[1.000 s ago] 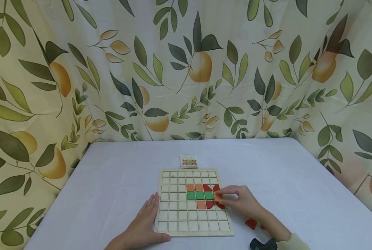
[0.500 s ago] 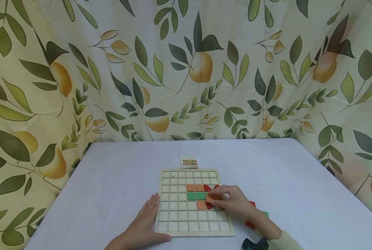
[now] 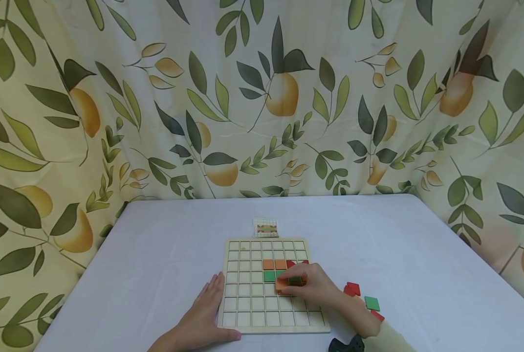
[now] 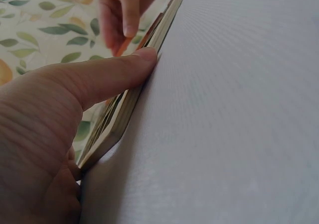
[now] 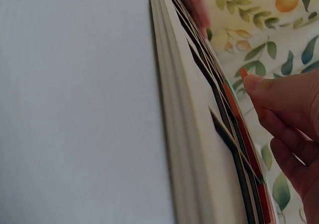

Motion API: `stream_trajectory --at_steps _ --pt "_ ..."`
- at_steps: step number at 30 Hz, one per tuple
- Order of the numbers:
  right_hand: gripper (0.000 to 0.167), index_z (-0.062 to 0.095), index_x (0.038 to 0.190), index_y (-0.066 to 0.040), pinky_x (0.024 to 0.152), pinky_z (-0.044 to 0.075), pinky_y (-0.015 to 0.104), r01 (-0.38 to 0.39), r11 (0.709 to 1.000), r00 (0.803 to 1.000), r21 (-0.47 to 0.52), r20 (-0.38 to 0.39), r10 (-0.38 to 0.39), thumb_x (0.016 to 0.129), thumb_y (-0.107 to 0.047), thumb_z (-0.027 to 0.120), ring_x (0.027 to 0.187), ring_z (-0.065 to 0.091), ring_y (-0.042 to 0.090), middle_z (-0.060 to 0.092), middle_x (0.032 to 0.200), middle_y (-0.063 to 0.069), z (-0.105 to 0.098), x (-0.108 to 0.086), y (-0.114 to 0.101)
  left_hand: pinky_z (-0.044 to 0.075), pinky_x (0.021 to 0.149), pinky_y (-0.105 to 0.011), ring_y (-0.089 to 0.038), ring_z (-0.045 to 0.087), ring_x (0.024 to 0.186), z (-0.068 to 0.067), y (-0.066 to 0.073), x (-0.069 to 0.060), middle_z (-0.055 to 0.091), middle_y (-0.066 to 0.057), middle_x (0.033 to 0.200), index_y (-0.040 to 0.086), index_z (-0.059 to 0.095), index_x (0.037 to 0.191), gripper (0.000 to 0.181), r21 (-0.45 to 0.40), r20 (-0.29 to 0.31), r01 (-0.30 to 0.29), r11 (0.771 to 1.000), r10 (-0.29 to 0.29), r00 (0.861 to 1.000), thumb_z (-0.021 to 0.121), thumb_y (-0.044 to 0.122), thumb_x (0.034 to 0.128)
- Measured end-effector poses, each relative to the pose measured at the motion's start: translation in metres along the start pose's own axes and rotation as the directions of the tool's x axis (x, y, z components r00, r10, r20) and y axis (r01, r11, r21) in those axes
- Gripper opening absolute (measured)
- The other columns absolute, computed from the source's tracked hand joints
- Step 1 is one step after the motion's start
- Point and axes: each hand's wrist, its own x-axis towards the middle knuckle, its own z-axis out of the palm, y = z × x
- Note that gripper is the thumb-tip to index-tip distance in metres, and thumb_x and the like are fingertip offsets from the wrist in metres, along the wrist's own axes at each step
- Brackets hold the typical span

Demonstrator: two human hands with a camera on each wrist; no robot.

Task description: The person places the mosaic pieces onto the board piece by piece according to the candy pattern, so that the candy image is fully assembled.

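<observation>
A pale wooden grid board (image 3: 243, 304) lies on the table. My left hand (image 3: 200, 313) rests at its near left corner, fingers straight along the side and thumb (image 4: 119, 74) on the near edge. Between thumb and fingertips, my right hand (image 3: 319, 288) pinches an orange square tile (image 3: 281, 286); the right wrist view shows this tile's edge (image 5: 242, 72) above the board. In the grid sit orange tiles (image 3: 274, 264), green tiles (image 3: 269, 276) and red pieces (image 3: 291, 263). The right hand covers part of this pattern.
A small card (image 3: 265, 228) printed with a coloured grid pattern lies behind the board. Right of the board are loose tiles, among them red ones (image 3: 352, 288) and a green one (image 3: 372, 303). A black device (image 3: 346, 344) sits by the right sleeve. Patterned curtains surround the table.
My right hand has moved left across the board with the orange tile, from the right-hand columns towards the middle. More loose tiles show beside the arm. The left hand has stayed put.
</observation>
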Motion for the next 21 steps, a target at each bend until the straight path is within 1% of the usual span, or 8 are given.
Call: stream_trajectory --at_steps 2,3,5,8,11,17,21 --pt "0.023 0.069 0.096 0.005 0.065 0.053 0.033 0.016 1.000 1.000 0.002 0.012 -0.016 0.075 -0.002 0.074 0.080 0.063 0.024 0.068 0.090 0.012 0.001 0.003 -0.009 0.006 0.108 -0.049 -0.029 0.004 0.138 0.000 0.000 0.000 0.011 -0.019 0.150 -0.007 0.009 0.144 0.127 0.002 0.000 -0.001 1.000 0.001 1.000 0.069 0.067 0.0607" --pt "0.023 0.069 0.096 0.006 0.069 0.053 0.036 0.011 1.000 1.000 0.006 0.017 -0.011 0.074 0.000 0.074 0.084 0.063 0.025 0.068 0.090 0.013 0.001 0.005 -0.014 0.006 0.108 -0.048 -0.029 0.004 0.138 0.000 0.000 0.000 0.011 -0.019 0.150 -0.007 0.009 0.144 0.127 0.003 0.000 -0.002 1.000 0.002 1.000 0.069 0.068 0.0606" --pt "0.023 0.068 0.096 0.007 0.069 0.053 0.038 -0.005 1.000 1.000 0.015 0.026 0.005 0.074 0.003 0.073 0.084 0.063 0.026 0.068 0.090 0.014 0.002 0.008 -0.023 0.006 0.108 -0.049 -0.029 0.004 0.138 -0.001 0.001 0.000 0.011 -0.020 0.150 -0.007 0.009 0.144 0.127 0.004 0.003 0.002 1.000 -0.002 1.000 0.069 0.068 0.0605" --pt "0.023 0.069 0.095 0.007 0.070 0.053 0.037 -0.040 0.999 0.999 0.013 0.030 0.040 0.073 0.003 0.073 0.084 0.064 0.025 0.068 0.090 0.013 0.002 0.010 -0.032 0.007 0.108 -0.049 -0.029 0.004 0.138 -0.001 0.001 0.001 0.010 -0.019 0.150 -0.007 0.009 0.144 0.127 0.004 0.009 0.010 1.000 -0.010 1.000 0.069 0.068 0.0603" --pt "0.022 0.069 0.095 0.006 0.069 0.054 0.037 -0.069 0.998 0.997 0.013 0.030 0.069 0.073 0.004 0.073 0.083 0.064 0.025 0.069 0.090 0.013 0.004 0.011 -0.036 0.007 0.108 -0.049 -0.030 0.003 0.138 -0.001 0.001 0.001 0.010 -0.019 0.150 -0.006 0.008 0.144 0.128 0.003 0.011 0.013 1.000 -0.013 1.000 0.069 0.068 0.0602" --pt "0.022 0.070 0.097 0.004 0.070 0.053 0.035 -0.166 0.985 0.986 0.046 0.041 0.164 0.075 0.000 0.073 0.084 0.063 0.022 0.069 0.093 0.011 0.007 0.012 -0.039 0.007 0.108 -0.049 -0.029 0.004 0.138 -0.001 0.002 -0.001 0.011 -0.019 0.150 -0.007 0.009 0.144 0.127 0.000 0.002 0.002 1.000 -0.002 1.000 0.070 0.067 0.0605" --pt "0.023 0.069 0.098 0.003 0.071 0.053 0.033 -0.203 0.978 0.978 0.055 0.052 0.200 0.077 -0.002 0.072 0.085 0.062 0.021 0.069 0.094 0.010 0.009 0.013 -0.040 0.007 0.108 -0.049 -0.029 0.004 0.138 -0.002 0.002 -0.001 0.011 -0.019 0.150 -0.007 0.009 0.144 0.127 -0.001 0.004 0.008 1.000 -0.008 1.000 0.070 0.067 0.0602"
